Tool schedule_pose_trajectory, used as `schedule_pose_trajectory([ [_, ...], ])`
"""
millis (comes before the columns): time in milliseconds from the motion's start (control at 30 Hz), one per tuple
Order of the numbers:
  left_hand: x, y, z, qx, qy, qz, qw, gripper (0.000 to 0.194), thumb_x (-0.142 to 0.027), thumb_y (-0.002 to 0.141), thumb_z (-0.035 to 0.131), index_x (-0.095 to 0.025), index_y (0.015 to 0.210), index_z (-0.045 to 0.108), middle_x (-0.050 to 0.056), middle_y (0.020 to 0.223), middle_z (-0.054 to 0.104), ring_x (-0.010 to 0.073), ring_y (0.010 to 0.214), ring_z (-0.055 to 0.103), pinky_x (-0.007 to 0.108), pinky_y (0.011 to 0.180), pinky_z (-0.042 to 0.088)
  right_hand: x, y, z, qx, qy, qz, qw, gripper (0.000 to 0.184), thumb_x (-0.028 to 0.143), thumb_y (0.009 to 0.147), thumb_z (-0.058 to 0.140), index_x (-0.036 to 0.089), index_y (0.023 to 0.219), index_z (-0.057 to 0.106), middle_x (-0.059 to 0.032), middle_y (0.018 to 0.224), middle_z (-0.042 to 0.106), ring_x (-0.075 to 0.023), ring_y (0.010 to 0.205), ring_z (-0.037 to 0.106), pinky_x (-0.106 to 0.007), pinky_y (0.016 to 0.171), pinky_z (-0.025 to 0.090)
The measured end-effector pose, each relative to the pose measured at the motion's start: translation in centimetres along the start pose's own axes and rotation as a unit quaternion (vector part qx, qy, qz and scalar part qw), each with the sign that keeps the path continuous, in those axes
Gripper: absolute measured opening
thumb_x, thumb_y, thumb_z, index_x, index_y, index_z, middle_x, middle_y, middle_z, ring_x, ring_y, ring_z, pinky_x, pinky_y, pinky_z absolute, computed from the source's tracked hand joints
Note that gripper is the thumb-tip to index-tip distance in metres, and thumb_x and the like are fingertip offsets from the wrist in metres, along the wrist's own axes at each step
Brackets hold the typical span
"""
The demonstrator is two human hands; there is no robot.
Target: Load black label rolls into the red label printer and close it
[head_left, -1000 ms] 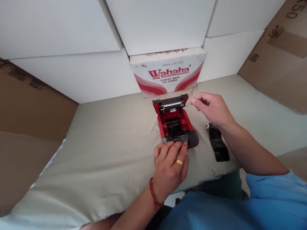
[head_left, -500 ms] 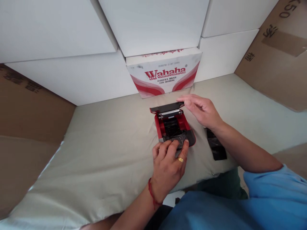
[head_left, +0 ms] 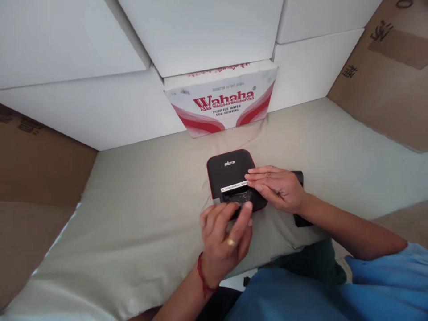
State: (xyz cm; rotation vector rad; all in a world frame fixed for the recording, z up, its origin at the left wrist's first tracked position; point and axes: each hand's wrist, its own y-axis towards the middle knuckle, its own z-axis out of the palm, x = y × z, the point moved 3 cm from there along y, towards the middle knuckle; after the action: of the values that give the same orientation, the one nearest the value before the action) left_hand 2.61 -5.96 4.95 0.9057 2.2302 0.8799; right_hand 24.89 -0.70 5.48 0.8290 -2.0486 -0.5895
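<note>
A small black and red printer lies on the pale cloth with its lid down. My right hand rests flat on the lid's right front part, fingers stretched out and pointing left. My left hand is at the printer's front edge, its fingertips pinching a dark strip that comes out of the slot. A ring sits on one finger and a red thread circles that wrist. A black roll of film lies to the right, mostly hidden under my right forearm.
A white and red "Wahaha" carton stands right behind the printer against stacked white boxes. Brown cardboard closes off the left and the right. My blue clothing fills the lower right.
The printer's lid went from standing open to closed under my right hand. My left hand stayed at the front edge on the dark strip. The view tilted slightly.
</note>
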Motion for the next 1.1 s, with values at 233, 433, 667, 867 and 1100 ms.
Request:
schedule_pose_trajectory([
  [233,4.7,0.7,-0.9,0.029,-0.091,-0.096,0.991,0.046,-0.013,0.111,0.054,-0.027,0.151,0.071,0.008,0.14,0.083,0.0241,0.138,0.074,0.043,0.129,0.046,-0.2,-0.1,0.6,-0.056,0.005,-0.025,0.998,0.026,0.017,0.11,0.065,0.022,0.121,0.088,-0.0099,0.123,0.091,-0.0233,0.121,0.087,-0.042,0.109,0.071],
  [433,5.4,0.8,-0.8,0.028,-0.11,-0.095,0.989,0.042,-0.015,0.109,0.061,-0.027,0.147,0.073,0.007,0.132,0.085,0.0228,0.129,0.078,0.039,0.115,0.056,-0.1,-0.7,0.9,-0.047,0.01,-0.017,0.999,0.029,0.022,0.113,0.061,0.022,0.131,0.083,-0.0119,0.128,0.089,-0.0255,0.128,0.083,-0.047,0.112,0.068],
  [667,7.2,-0.3,0.9,-0.04,-0.326,-0.297,0.896,0.073,-0.031,0.104,0.074,-0.044,0.17,0.048,0.005,0.148,0.076,0.0232,0.146,0.07,0.044,0.127,0.053,0.4,-1.9,1.1,-0.031,-0.025,-0.068,0.997,0.041,0.048,0.114,0.055,0.028,0.135,0.083,-0.0133,0.135,0.081,-0.0326,0.132,0.071,-0.058,0.116,0.059],
  [867,8.5,-1.4,2.1,0.013,-0.401,-0.377,0.835,0.097,-0.04,0.1,0.073,-0.059,0.178,0.02,-0.003,0.192,0.032,0.0261,0.181,0.029,0.052,0.141,0.042,0.5,-2.5,0.9,-0.044,-0.037,-0.072,0.996,0.039,0.047,0.11,0.059,0.031,0.136,0.084,-0.0092,0.112,0.079,-0.0295,0.109,0.069,-0.05,0.097,0.061],
  [1100,9.0,-2.3,2.9,0.027,-0.481,-0.432,0.762,0.104,-0.04,0.097,0.078,-0.058,0.179,0.018,0.0,0.192,0.033,0.0254,0.178,0.037,0.046,0.133,0.053,1.2,-1.9,0.2,-0.005,-0.039,-0.142,0.989,0.042,0.048,0.109,0.066,0.027,0.142,0.079,-0.0067,0.11,0.087,-0.0286,0.108,0.071,-0.048,0.096,0.061],
])
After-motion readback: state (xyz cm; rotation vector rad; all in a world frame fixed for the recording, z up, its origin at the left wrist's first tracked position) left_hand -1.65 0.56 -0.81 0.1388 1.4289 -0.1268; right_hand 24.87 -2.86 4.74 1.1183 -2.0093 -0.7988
